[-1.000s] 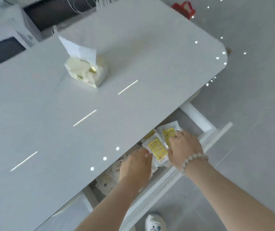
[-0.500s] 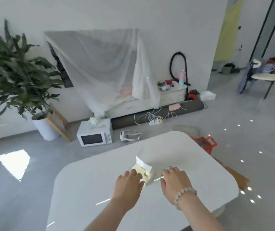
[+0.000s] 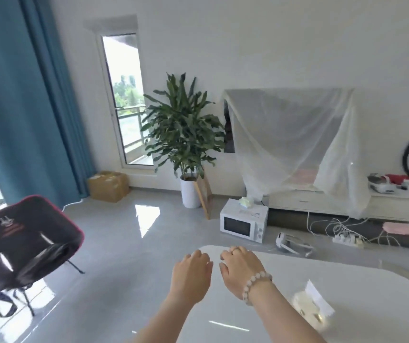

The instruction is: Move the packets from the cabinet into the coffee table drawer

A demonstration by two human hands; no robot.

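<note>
Grip: left hand (image 3: pixel 190 273) and right hand (image 3: pixel 242 272) both hold nothing. Their fingers are loosely curled and slack, the two hands side by side and just apart.
Change in the hands: a second ago both were down in the open drawer, pressing on yellow-printed packets. Now they are lifted in the air over the far corner of the coffee table (image 3: pixel 347 285).
Change in the view: the head has come up and swung left. The drawer has dropped out of sight and the window side of the room has come in.
Packets: none in view. They were last seen lying in the drawer, which would now be below the hands and back toward the person.
Drawer: out of frame, so I cannot tell whether it stands open or has been pushed in.
Beside the grip: a tissue pack (image 3: pixel 311 305) sits on the table, right of the right wrist.
Beyond the grip: a microwave (image 3: pixel 244 220) stands on the floor straight ahead. A low white cabinet (image 3: pixel 322 205) lies further off to the right under a draped sheet.
Meaning for the task: that batch looks delivered. With empty, raised hands the person is probably heading off for more packets.
Watch for: whether any packets remain to fetch, which nothing here shows.
</note>
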